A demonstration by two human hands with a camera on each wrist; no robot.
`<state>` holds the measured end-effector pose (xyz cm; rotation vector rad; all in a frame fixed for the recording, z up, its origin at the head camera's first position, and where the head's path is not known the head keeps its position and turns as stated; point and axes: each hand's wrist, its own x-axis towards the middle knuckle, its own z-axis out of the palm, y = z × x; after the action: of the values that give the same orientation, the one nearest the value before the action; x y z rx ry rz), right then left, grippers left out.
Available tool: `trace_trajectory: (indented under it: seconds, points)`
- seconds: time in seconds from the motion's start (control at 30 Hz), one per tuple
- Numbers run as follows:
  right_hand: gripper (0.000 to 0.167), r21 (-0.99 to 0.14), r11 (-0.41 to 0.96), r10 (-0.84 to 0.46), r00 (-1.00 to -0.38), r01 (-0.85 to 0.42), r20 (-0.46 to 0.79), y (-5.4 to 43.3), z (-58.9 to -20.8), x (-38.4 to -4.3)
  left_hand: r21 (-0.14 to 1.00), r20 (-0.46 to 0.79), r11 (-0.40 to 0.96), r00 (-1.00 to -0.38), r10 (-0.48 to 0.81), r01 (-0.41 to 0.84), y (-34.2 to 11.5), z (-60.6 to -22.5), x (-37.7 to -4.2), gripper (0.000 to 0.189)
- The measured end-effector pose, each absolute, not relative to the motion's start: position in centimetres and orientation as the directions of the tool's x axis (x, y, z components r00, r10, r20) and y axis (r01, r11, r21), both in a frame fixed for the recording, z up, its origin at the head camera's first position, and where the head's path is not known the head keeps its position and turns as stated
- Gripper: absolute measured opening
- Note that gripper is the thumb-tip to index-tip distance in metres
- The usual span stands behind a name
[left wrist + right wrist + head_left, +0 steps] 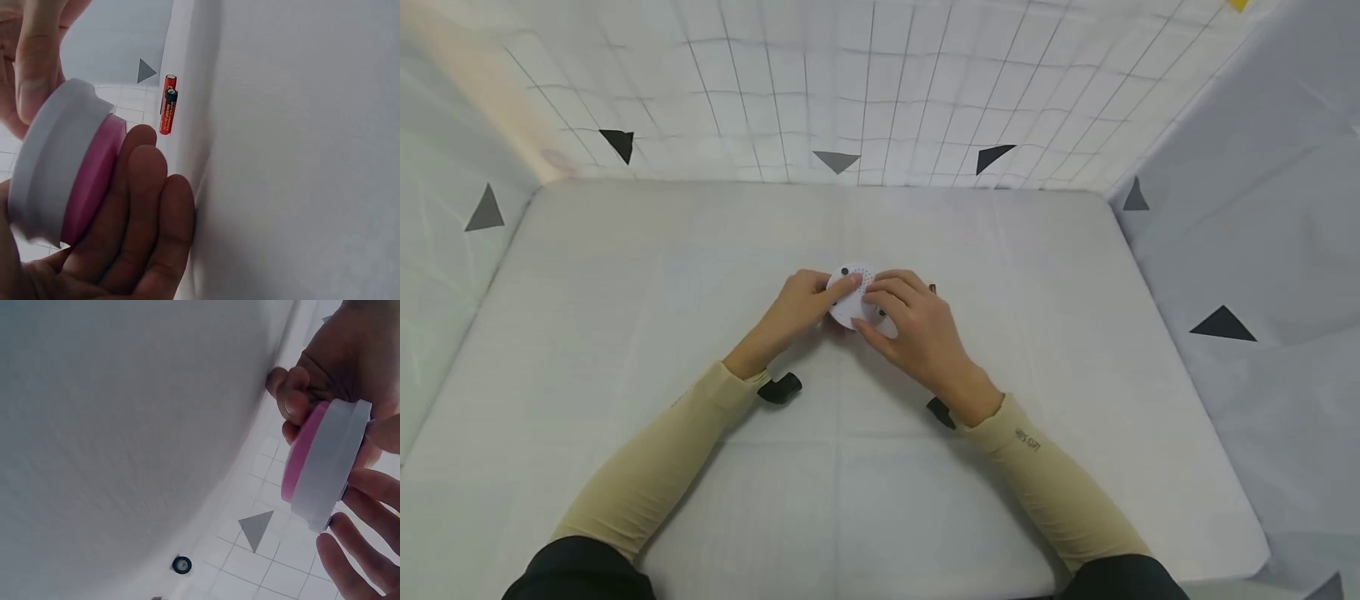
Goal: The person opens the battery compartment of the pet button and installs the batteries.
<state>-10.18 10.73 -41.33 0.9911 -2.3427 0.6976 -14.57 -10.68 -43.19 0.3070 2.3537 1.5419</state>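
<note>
A round white device (pixel 842 312) has small holes and dark round spots on its upward face, and a pink underside (pixel 94 181). My left hand (pixel 801 302) grips it from the left, with the thumb on the white face and the fingers under the pink side. From the right, my right hand (pixel 917 321) reaches over the device. Its spread, slightly bent fingers (pixel 369 500) touch the white face near the rim. Two red-and-black batteries (pixel 169 112) lie on the table beyond the device in the left wrist view.
A white cloth covers the table (pixel 760 500). Behind it stands a white grid-lined backdrop (pixel 910 92), with pale side panels (pixel 1262 242) bearing dark triangles. Black wrist-mounted pieces (pixel 781 389) sit by each cuff. A small dark ring-shaped end (pixel 182 565) shows low in the right wrist view.
</note>
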Motion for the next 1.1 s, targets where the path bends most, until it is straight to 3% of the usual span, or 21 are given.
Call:
trace_trajectory:
  seconds: [0.4, 1.1]
  points:
    - [0.022, -0.22, 0.632, -0.524, -0.619, -0.743, 0.585, 10.6, -41.0, -10.5, 0.924, -0.162, 0.381, -0.926, 0.342, -0.021, -10.6, -43.7, -14.8, 0.055]
    - [0.024, -0.26, 0.592, -0.552, -0.619, -0.763, 0.559, 10.4, -40.4, -11.2, 0.915, -0.181, 0.4, -0.938, 0.296, -0.051, -10.9, -43.4, -14.8, 0.055]
